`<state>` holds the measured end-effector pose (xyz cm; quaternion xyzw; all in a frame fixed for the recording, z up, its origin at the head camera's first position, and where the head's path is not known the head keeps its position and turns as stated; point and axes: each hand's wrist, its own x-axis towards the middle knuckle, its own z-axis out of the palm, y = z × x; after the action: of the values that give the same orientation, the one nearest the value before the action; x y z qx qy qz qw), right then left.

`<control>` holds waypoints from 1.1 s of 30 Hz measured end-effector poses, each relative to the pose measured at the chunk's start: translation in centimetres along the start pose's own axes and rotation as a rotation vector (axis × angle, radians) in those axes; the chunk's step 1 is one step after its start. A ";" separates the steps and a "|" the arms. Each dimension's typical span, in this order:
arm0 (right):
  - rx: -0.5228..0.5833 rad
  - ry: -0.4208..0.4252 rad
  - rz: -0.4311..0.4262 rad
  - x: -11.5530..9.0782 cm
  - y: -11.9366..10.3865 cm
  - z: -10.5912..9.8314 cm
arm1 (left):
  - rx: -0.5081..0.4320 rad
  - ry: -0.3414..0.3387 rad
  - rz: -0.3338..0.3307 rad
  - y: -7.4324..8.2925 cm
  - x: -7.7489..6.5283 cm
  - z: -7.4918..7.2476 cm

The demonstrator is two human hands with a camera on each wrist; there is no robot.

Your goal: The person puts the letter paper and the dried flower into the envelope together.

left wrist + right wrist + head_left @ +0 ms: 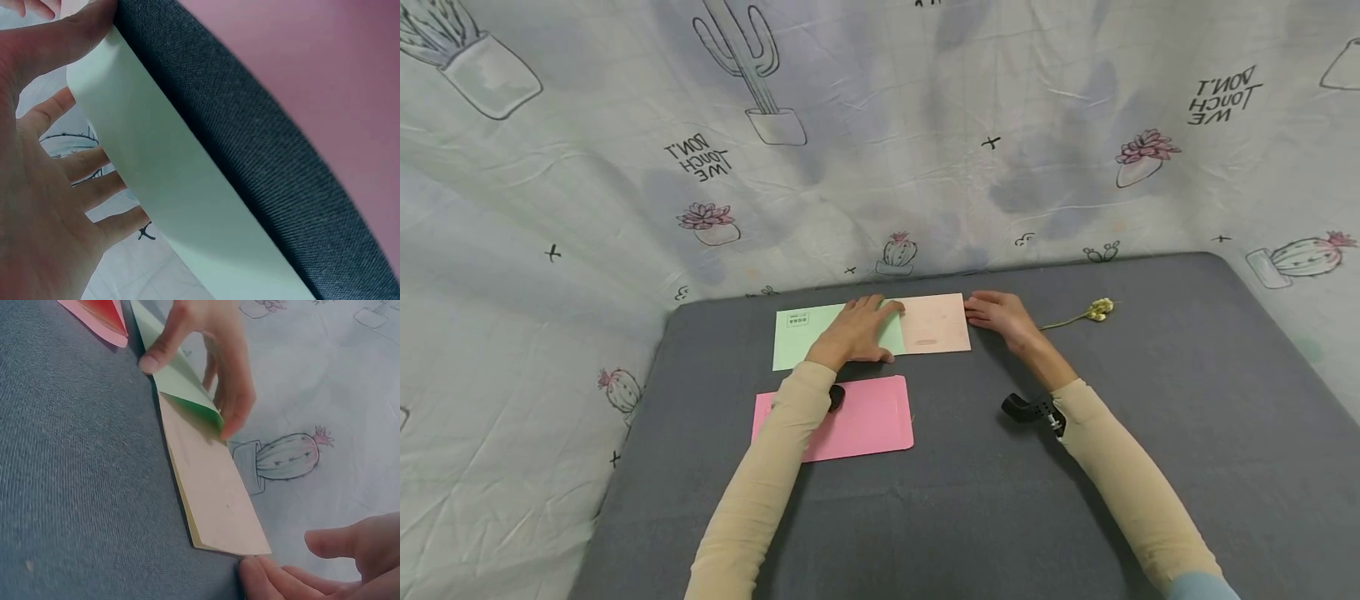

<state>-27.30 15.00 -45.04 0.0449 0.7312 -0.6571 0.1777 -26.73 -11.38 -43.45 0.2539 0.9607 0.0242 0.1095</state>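
Cream fabric sleeves (1131, 479) come closest, reaching in over the near edge of a counter (985, 517) covered in grey cloth. Left of the counter's middle lies a flat, bright pink paper envelope (865, 421), partly hidden under the left forearm, with no fingers on it. Beyond it, close to the counter's far edge and roughly parallel with it, lies a long pale green paper envelope (793, 337) with a small printed block near its far left corner. From its right end sticks out a pale peach paper card (936, 325), which shows a second, yellowish layer along its near side.

The left hand (856, 332) is spread across the green envelope beside its mouth, gripping it with the thumb at the near side and fingers at the far side. The right hand (1003, 318) has fairly straight fingers, their tips against the card's outer end, thumb held apart.

By the look of it the work is partway: the card is partly inside the envelope and partly out; which way it is travelling, I cannot tell. Toward the far right corner, a cream-yellow flower on a thin green stem (1099, 311) lies untouched.
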 end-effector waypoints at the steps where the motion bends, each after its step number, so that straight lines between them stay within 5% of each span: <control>1: -0.003 -0.006 -0.003 0.0 0.0 0.1 | -0.002 0.000 0.001 0.0 0.0 0.0; 19: 0.161 -0.105 -0.001 0.9 -0.2 1.9 | -0.005 0.005 0.027 -0.7 0.7 0.2; 33: 0.147 -0.129 -0.005 2.0 -0.4 3.8 | -0.010 -0.006 0.020 -1.4 1.2 -0.1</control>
<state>-28.53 10.91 -45.57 0.0135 0.6683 -0.7108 0.2191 -28.43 -12.02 -43.77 0.2632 0.9576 0.0293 0.1134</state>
